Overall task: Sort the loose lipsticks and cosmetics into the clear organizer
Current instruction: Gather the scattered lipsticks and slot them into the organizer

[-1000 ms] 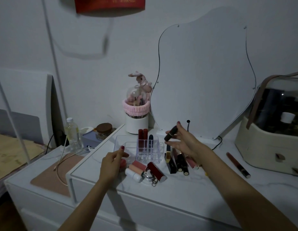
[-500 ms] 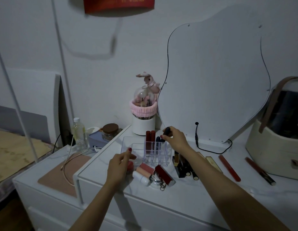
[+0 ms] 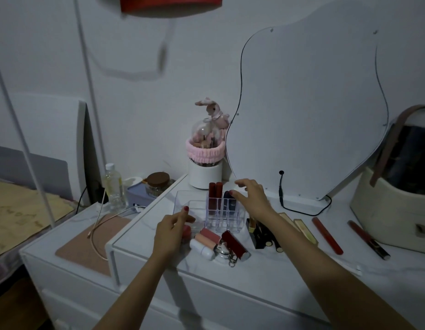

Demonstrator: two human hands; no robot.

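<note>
On white surface, center: clear organizer, grid part holds 2 red tubes + 1 dark tube, upright. Left hand at organizer's front-left edge, fingers loosely curled, empty. Right hand just above grid, fingers spread, empty. Loose lipsticks lie in front and right. No legible labels.

Both bare forearms are extended forward. The left hand is held low, fingers loosely curled with the forefinger raised. The right hand is held higher, palm down, fingers spread and nothing gripped.
</note>
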